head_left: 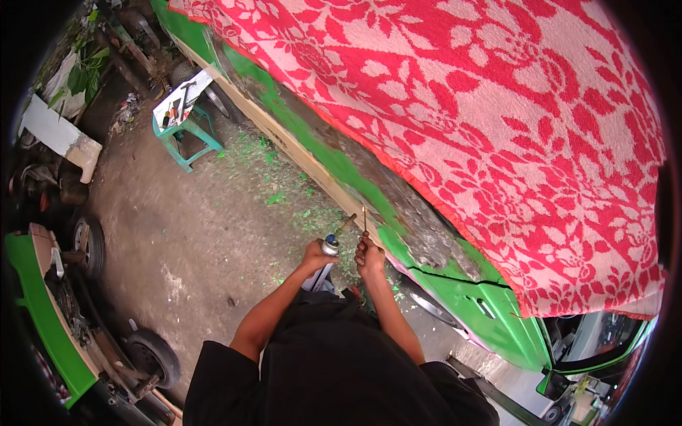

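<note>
Wrapping left grip [315, 256] around silver, blue-topped torch-like tool [330, 248], right grip [370, 257] around slim brown-handled rod [365, 222]; tips near green car's tan lower edge [320, 174], probably for reaching same spot.

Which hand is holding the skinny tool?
The right hand holds the thin tool; the left hand grips a chunkier silver-and-blue tool.

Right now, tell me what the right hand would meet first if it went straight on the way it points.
The thin tool in the right hand would likely meet the tan strip first; depth is unclear, so the tip may already touch it.
</note>
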A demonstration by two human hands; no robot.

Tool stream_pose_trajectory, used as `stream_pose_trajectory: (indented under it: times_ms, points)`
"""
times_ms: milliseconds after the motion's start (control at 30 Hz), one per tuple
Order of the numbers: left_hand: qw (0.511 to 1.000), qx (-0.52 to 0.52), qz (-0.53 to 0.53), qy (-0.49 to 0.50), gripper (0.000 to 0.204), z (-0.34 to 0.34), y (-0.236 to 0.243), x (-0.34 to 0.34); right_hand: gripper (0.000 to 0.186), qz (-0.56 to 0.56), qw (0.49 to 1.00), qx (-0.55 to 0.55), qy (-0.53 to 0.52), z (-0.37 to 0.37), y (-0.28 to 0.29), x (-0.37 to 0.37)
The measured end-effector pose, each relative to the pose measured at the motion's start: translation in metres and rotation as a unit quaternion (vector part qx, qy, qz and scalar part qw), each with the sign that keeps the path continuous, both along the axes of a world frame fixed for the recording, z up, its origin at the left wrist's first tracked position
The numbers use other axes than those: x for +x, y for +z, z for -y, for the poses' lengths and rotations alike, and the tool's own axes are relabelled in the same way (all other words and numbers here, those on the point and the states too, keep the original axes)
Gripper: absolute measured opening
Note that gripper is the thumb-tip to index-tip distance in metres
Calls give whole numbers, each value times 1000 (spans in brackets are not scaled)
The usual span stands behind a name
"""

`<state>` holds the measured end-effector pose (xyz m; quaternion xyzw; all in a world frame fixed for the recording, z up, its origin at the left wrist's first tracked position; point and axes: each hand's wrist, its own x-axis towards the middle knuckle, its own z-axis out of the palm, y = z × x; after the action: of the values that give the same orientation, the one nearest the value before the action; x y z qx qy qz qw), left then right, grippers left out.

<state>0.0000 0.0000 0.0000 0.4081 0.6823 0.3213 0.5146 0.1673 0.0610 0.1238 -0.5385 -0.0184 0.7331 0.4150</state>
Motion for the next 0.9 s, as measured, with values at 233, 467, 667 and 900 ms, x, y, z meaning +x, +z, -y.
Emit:
stream_pose_trajectory:
  times_ms: [233, 467, 667, 900]
  points:
    - [999, 16, 32, -9, 49, -9, 2, 17, 9, 48, 999, -18, 3, 0, 15, 9]
    - [999, 25, 34, 18, 42, -14, 32, 13, 8, 44, 999, -9, 14, 5, 12, 10]
    - [999, 39, 17, 2, 41, -7, 3, -8, 8, 28, 999, -7, 37, 4, 16, -11]
    - [1000, 25, -1, -7, 42, -22, 15, 13, 9, 46, 998, -5, 37, -3, 1, 9]
